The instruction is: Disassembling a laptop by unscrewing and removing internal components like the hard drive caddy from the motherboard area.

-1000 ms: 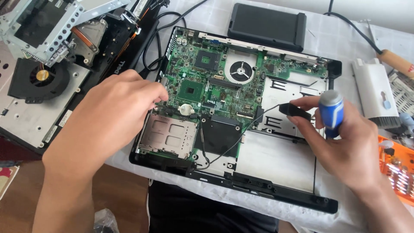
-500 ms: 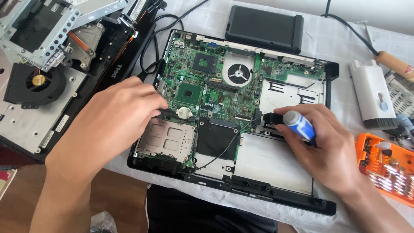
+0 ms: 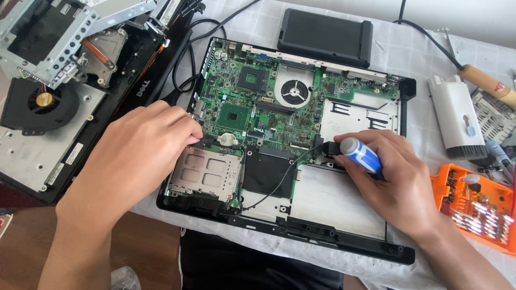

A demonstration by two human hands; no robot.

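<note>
Right fingers [image 3: 357,167]: wrapped narrow around a blue-and-silver screwdriver [image 3: 361,156], handle clamped, silver cap pointing up and left; its tip is hidden behind the fingers.
Right hand [image 3: 395,182]: rests over the right half of the opened laptop base [image 3: 344,239], on the bare grey panel below the white plate.
Left fingers [image 3: 185,129]: curled loosely, tips pressed down at the left edge of the green circuit board [image 3: 252,102], just beside a round coin cell [image 3: 229,138]; holding nothing I can see.
Left hand [image 3: 134,156]: lies across the base's left rim, above the metal card slot [image 3: 207,174].
Board: fills the upper left of the base; a round fan [image 3: 294,91] sits at its top middle, a thin black wire [image 3: 279,180] trails down from near the screwdriver.
Laptop base: sits mid-desk, its front rim along the near edge.
Desk [image 3: 424,123]: covered with a pale checked cloth.
Far edge: black flat battery pack [image 3: 325,36].
Right edge: white brush-like cleaning tool [image 3: 457,115], wooden-handled tool [image 3: 486,80], orange bit case [image 3: 475,207] near the right wrist.
Left edge: dismantled second machine with black fan [image 3: 40,102] and perforated metal bracket [image 3: 48,37].
</note>
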